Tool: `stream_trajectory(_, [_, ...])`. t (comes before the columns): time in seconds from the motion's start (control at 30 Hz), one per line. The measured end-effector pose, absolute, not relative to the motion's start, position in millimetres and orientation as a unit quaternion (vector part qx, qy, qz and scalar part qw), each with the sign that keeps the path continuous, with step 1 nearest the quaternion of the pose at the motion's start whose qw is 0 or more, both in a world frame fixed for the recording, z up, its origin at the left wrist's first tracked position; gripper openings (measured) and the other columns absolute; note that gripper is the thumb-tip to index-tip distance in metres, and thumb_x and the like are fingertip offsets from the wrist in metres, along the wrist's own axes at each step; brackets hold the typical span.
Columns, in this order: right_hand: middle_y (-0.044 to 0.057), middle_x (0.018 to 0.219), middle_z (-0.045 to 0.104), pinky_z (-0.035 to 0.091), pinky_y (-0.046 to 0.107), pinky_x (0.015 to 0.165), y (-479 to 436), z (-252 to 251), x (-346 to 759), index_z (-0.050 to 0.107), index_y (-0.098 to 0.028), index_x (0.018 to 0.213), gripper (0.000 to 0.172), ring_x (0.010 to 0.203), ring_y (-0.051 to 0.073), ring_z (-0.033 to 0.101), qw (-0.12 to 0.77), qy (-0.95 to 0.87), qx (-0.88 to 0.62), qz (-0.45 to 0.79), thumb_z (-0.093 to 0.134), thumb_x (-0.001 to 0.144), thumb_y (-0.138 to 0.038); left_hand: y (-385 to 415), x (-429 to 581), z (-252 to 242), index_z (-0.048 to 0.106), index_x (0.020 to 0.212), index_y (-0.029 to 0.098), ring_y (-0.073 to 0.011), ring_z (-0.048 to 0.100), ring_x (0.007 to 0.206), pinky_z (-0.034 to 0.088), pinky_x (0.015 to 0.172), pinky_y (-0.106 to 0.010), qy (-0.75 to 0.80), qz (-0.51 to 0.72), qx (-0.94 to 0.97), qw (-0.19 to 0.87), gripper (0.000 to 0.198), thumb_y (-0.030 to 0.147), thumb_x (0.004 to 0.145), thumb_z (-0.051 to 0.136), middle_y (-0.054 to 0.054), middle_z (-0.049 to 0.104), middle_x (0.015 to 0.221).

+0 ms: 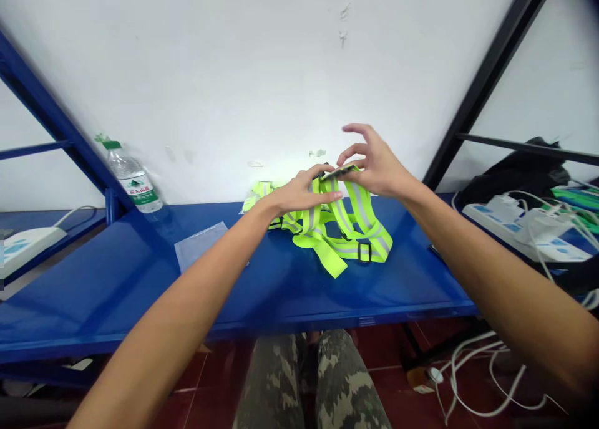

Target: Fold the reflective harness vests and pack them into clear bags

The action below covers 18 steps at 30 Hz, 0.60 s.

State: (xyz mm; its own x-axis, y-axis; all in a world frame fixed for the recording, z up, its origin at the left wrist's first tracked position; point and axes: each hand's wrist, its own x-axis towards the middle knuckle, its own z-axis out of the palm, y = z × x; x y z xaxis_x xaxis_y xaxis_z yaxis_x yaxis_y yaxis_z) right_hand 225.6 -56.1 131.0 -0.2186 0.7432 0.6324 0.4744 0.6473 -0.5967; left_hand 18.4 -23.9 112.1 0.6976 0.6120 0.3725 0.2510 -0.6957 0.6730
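Our left hand (299,195) lies open on the vest (374,236); we cannot tell if our narrowly curled right hand (377,166) grips the buckle (337,172), and a loose hold could drop it.

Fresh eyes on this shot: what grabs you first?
The neon yellow reflective harness, with grey stripes and a black buckle, jumps out first, heaped mid-frame on the blue steel shelf. The left hand lies across its straps, while the right hand is at the top of one strap. Further out, a plastic water bottle sits back left by the wall, and a power strip with white plugs sits right.
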Motion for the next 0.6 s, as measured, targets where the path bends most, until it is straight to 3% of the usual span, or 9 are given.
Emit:
stream_trajectory(0.1, [0.006, 0.088, 0.068, 0.058, 0.038, 0.074, -50, 125, 225, 0.065, -0.018, 0.100, 0.045, 0.087, 0.025, 0.067, 0.538, -0.718, -0.417, 0.147, 0.084, 0.062, -0.034, -26, 17, 111, 0.057, 0.131, 0.025, -0.0314, 0.046, 0.136, 0.039, 0.111, -0.043, 0.225, 0.282, 0.828, 0.428, 0.060, 0.062, 0.084, 0.060, -0.009, 0.054, 0.143])
stream_trajectory(0.23, [0.008, 0.087, 0.069, 0.057, 0.041, 0.080, -50, 121, 219, 0.065, -0.017, 0.079, 0.037, 0.090, 0.026, 0.068, 0.517, -0.735, -0.407, 0.164, 0.082, 0.065, -0.047, -34, 24, 107, 0.067, 0.116, 0.019, -0.0310, 0.057, 0.123, 0.044, 0.105, -0.041, 0.225, 0.294, 0.788, 0.492, 0.054, 0.062, 0.082, 0.064, -0.012, 0.067, 0.124])
stream_trajectory(0.33, [0.010, 0.102, 0.070, 0.058, 0.042, 0.081, -63, 116, 218, 0.065, -0.018, 0.103, 0.047, 0.094, 0.026, 0.068, 0.500, -0.732, -0.414, 0.208, 0.077, 0.071, -0.051, -32, 29, 103, 0.070, 0.101, 0.018, -0.0292, 0.065, 0.107, 0.049, 0.095, -0.040, 0.272, 0.347, 0.741, 0.506, 0.053, 0.066, 0.081, 0.061, -0.012, 0.072, 0.108])
stream_trajectory(0.47, [0.016, 0.124, 0.063, 0.056, 0.044, 0.083, -85, 100, 226, 0.048, -0.020, 0.135, 0.084, 0.103, 0.031, 0.065, 0.383, -0.765, -0.484, 0.185, 0.084, 0.062, -0.042, -19, 30, 101, 0.066, 0.077, 0.018, -0.0280, 0.067, 0.088, 0.050, 0.080, -0.037, 0.403, 0.451, 0.658, 0.449, 0.052, 0.070, 0.077, 0.061, -0.011, 0.073, 0.086])
stream_trajectory(0.53, [0.015, 0.119, 0.065, 0.054, 0.047, 0.085, -89, 93, 232, 0.050, -0.019, 0.134, 0.081, 0.101, 0.033, 0.065, 0.325, -0.781, -0.515, 0.138, 0.082, 0.062, -0.034, -13, 27, 101, 0.062, 0.071, 0.019, -0.0266, 0.066, 0.081, 0.049, 0.075, -0.036, 0.448, 0.486, 0.622, 0.420, 0.049, 0.067, 0.077, 0.061, -0.009, 0.070, 0.079])
stream_trajectory(0.6, [0.013, 0.112, 0.067, 0.053, 0.047, 0.085, -86, 90, 239, 0.057, -0.018, 0.126, 0.062, 0.098, 0.031, 0.065, 0.344, -0.777, -0.514, 0.117, 0.074, 0.067, -0.028, -8, 22, 98, 0.058, 0.067, 0.020, -0.0252, 0.064, 0.074, 0.048, 0.070, -0.035, 0.481, 0.487, 0.599, 0.416, 0.042, 0.060, 0.078, 0.062, -0.008, 0.067, 0.072])
